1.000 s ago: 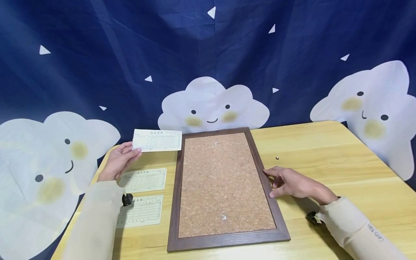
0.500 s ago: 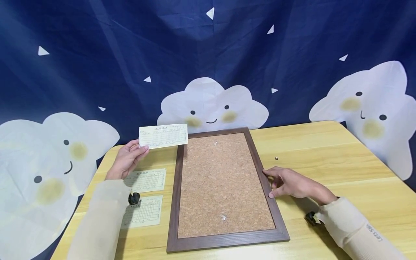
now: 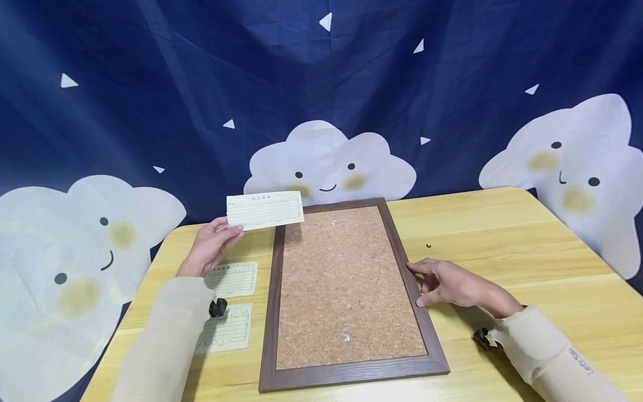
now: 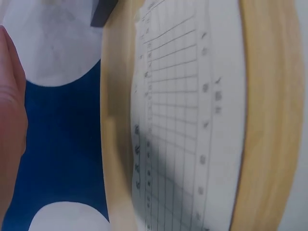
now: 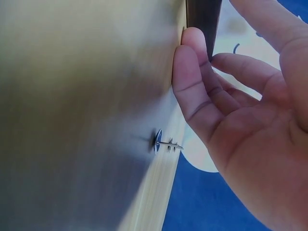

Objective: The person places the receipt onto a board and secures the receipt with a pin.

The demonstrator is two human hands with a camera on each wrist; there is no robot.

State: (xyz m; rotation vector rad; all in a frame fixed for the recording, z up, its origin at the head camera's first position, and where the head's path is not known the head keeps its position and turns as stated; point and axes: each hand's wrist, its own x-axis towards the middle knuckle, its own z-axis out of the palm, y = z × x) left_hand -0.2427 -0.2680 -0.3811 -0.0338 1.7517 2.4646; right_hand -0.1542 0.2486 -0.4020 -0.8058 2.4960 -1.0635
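My left hand (image 3: 211,245) pinches a printed paper form (image 3: 265,210) at its lower left corner, between thumb and fingers. The form hangs above the table, its right end over the upper left corner of a brown-framed cork board (image 3: 346,279). On the board's right side, my right hand (image 3: 447,283) rests with a fingertip and the thumb tip touching the frame. Clear bits, too small to make out, sit near the cork's top (image 3: 334,222) and bottom (image 3: 346,336). In the right wrist view, a metal thumbtack (image 5: 158,140) lies point up near the bent fingers (image 5: 187,72).
Two more forms lie left of the board, an upper one (image 3: 236,279) and a lower one (image 3: 228,329), partly hidden by the left arm. The wooden table (image 3: 502,240) ends at a dark blue cloud-print cloth (image 3: 321,67). Both sleeves carry a small black camera.
My left hand has moved right and slightly up, carrying the form from beside the board to over its upper left corner. The right hand and the board have stayed put.
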